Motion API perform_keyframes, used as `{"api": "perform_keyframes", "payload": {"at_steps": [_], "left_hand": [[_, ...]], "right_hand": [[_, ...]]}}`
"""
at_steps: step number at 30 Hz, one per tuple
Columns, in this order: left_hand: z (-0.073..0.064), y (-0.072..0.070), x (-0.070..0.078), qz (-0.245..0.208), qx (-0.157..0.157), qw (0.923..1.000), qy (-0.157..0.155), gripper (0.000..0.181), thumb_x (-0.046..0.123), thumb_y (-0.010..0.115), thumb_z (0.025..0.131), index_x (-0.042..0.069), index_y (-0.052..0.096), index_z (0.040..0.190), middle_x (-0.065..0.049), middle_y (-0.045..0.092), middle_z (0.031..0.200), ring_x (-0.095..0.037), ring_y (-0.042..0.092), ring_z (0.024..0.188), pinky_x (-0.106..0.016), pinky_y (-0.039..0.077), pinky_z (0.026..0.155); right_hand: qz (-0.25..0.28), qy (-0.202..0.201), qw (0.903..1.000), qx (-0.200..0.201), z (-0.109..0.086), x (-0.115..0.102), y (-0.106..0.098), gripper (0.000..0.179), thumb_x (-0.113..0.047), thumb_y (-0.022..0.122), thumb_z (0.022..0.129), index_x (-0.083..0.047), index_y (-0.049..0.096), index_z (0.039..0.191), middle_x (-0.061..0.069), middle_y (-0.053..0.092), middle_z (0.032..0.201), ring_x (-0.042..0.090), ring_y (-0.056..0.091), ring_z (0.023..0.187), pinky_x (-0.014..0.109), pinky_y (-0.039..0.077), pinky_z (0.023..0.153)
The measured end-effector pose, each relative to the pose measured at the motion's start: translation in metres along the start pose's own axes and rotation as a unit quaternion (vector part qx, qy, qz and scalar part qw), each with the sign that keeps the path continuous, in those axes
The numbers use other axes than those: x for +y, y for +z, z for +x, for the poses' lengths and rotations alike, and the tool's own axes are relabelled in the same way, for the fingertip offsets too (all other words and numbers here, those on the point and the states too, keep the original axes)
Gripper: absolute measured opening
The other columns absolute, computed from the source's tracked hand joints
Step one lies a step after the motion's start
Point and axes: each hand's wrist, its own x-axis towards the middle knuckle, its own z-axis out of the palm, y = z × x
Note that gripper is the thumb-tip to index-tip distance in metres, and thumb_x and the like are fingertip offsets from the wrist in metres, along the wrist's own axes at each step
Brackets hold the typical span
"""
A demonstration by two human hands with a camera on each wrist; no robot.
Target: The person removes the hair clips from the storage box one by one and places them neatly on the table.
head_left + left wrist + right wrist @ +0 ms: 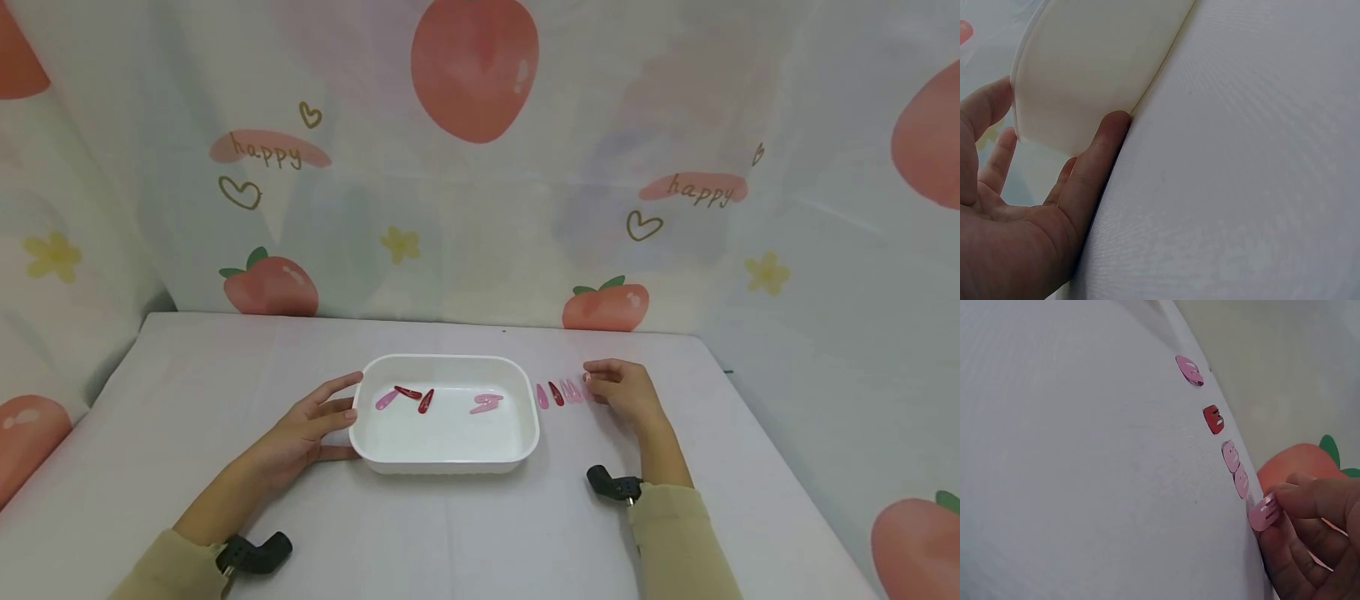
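A white tray (450,450) stands mid-table, holding a darker pink hair clip (386,400), two red hair clips (426,402) and several light pink hair clips (486,403). My left hand (303,433) rests spread fingers against its left side; in the left wrist view, fingertips (1113,122) touch the tray wall (1091,69). Right of the tray runs a row: a darker pink clip (542,396), a red clip (1214,419) and two light pink clips (1230,456). At the row's right end my right hand (622,392) pinches a light pink hair clip (1264,514), close to the tabletop.
White cloth covers the table (450,533). A fruit-patterned curtain (480,217) hangs behind it and along both sides. Each wrist wears a black camera mount (258,554) over a beige sleeve (682,533).
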Motion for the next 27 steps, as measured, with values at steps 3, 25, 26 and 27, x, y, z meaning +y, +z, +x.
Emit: {"api": "perform_keyframes", "payload": {"at_steps": [3, 25, 26, 27], "left_hand": [[0.0, 0.001, 0.0, 0.001, 0.002, 1.0, -0.001, 0.062, 0.014, 0.058, 0.101, 0.023, 0.03, 0.156, -0.022, 0.029, 0.157, -0.033, 0.053, 0.127, -0.053, 0.056, 0.092], [-0.001, 0.001, 0.0, -0.005, -0.003, 1.0, 0.005, 0.064, 0.015, 0.06, 0.1, 0.022, 0.029, 0.156, -0.024, 0.029, 0.156, -0.033, 0.053, 0.127, -0.054, 0.055, 0.092], [-0.001, 0.0, 0.0, -0.005, -0.004, 1.0, 0.005, 0.064, 0.015, 0.06, 0.1, 0.022, 0.029, 0.156, -0.024, 0.029, 0.156, -0.033, 0.053, 0.127, -0.054, 0.055, 0.092], [-0.001, 0.001, 0.001, -0.005, -0.004, 1.0, 0.005, 0.064, 0.015, 0.059, 0.1, 0.022, 0.029, 0.156, -0.024, 0.029, 0.156, -0.033, 0.053, 0.127, -0.054, 0.055, 0.092]], "right_hand": [[-0.019, -0.008, 0.9998, 0.002, -0.001, -0.001, 0.0, 0.034, -0.011, 0.063, 0.097, -0.001, 0.063, 0.13, 0.019, 0.067, 0.118, 0.018, 0.064, 0.093, 0.021, 0.058, 0.076], [0.092, -0.028, 0.9952, -0.016, -0.009, -0.024, -0.006, 0.044, -0.028, 0.059, 0.101, -0.004, 0.056, 0.138, 0.018, 0.062, 0.13, 0.023, 0.064, 0.108, 0.031, 0.057, 0.092], [0.103, -0.037, 0.9937, -0.022, -0.01, -0.028, -0.005, 0.045, -0.028, 0.06, 0.101, -0.003, 0.056, 0.138, 0.019, 0.062, 0.13, 0.021, 0.064, 0.107, 0.03, 0.057, 0.091], [0.113, -0.044, 0.9922, -0.028, -0.011, -0.032, -0.004, 0.045, -0.029, 0.061, 0.1, -0.003, 0.057, 0.137, 0.018, 0.062, 0.129, 0.02, 0.065, 0.105, 0.029, 0.057, 0.09]]}}
